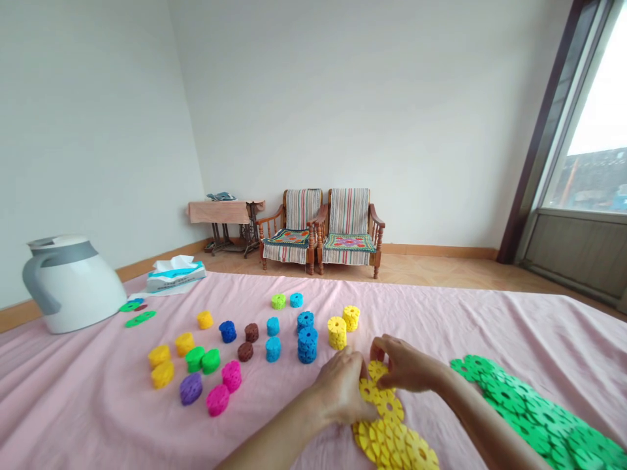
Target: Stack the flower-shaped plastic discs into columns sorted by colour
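A loose spread of yellow notched discs (390, 408) runs toward the front edge of the pink cloth, some overlapping. At its far end my right hand (406, 365) has its thumb and fingers bent around a yellow disc. Opposite it, my left hand (343, 385) curls against the same discs from the left, its fingertips partly hidden. Just beyond the hands stand two short yellow stacks (337, 333). Left of these are blue stacks (307, 344), and farther left are light blue, brown, green, pink, purple and orange-yellow ones. A long overlapping pile of green discs (539, 411) lies at the right.
On the pink cloth (421, 313), a white-and-grey jug (81, 287) stands at the far left beside a tissue pack (175, 275). A few loose green discs (140, 318) lie near the jug. Two wooden armchairs (349, 215) and a small cloth-covered table (218, 212) stand against the wall.
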Tool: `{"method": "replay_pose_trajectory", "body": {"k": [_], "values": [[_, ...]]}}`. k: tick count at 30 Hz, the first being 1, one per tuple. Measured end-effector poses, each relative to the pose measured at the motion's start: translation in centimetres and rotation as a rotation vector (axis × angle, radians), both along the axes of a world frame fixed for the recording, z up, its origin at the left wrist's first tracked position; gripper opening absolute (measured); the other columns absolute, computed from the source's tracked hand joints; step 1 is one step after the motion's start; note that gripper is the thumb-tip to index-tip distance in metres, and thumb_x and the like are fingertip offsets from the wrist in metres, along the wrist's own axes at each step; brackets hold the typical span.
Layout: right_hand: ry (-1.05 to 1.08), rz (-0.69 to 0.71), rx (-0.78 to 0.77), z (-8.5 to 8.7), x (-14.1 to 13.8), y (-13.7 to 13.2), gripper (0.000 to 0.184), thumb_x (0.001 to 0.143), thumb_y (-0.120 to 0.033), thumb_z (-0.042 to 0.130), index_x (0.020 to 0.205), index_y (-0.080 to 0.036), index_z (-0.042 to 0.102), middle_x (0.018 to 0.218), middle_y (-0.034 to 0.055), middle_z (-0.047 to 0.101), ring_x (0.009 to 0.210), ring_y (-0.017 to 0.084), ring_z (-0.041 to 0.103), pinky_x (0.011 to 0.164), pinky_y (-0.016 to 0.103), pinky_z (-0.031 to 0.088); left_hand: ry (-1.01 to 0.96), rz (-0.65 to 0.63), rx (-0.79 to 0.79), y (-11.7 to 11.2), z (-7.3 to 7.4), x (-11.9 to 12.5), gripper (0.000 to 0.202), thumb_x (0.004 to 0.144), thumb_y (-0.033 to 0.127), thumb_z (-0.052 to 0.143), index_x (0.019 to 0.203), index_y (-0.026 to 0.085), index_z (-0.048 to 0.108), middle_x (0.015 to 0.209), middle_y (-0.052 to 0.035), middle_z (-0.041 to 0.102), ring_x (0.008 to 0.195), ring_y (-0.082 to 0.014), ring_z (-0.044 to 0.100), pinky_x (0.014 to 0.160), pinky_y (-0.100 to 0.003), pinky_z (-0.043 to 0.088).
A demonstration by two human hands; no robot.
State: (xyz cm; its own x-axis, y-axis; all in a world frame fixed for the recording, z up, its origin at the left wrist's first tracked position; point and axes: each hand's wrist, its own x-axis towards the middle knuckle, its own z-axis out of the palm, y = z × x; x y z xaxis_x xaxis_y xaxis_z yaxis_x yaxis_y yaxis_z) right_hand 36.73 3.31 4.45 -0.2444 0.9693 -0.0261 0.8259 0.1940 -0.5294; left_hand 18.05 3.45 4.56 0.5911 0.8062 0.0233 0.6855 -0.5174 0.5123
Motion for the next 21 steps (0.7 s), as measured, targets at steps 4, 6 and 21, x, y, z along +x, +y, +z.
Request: {"method": "replay_pose_trajectory", "body": {"k": [4, 6, 21], "values": [[0.016, -0.019, 0.004, -0.2, 0.2, 0.3, 0.030, 0.051, -0.019, 0.070, 0.078, -0.019, 0.058, 0.080, 0.0005, 0.060, 0.070, 0.013, 0.051, 0.056, 0.022, 0.035, -0.105, 0.042, 0.087, -0.5, -0.5, -1.0, 0.031, 0.055, 0.026, 0.066, 0.083, 0.020, 0.052, 0.089, -0.0032, 0.058, 0.084, -0.0217, 0.054, 0.069, -0.029, 0.043], [0.059, -0.028, 0.020, -0.1, 0.3, 0.6, 0.023, 0.052, -0.015, 0.067, 0.073, -0.018, 0.057, 0.076, -0.0001, 0.060, 0.066, 0.012, 0.051, 0.054, 0.021, 0.034, -0.172, 0.096, 0.120, -0.8, -1.0, -1.8, 0.028, 0.059, 0.017, 0.061, 0.085, 0.020, 0.052, 0.091, -0.0031, 0.059, 0.088, -0.0207, 0.055, 0.073, -0.028, 0.044], [0.644, -0.274, -0.104, -1.0, -5.2, 1.3, 0.005, 0.065, -0.012, 0.051, 0.063, -0.017, 0.051, 0.047, -0.0036, 0.057, 0.044, 0.010, 0.055, 0.043, 0.019, 0.038, -0.458, 0.249, 0.110, -0.4, -2.9, -2.4, 0.042, 0.068, 0.010, 0.058, 0.106, 0.024, 0.047, 0.103, -0.0012, 0.062, 0.097, -0.0182, 0.056, 0.085, -0.029, 0.046]]}}
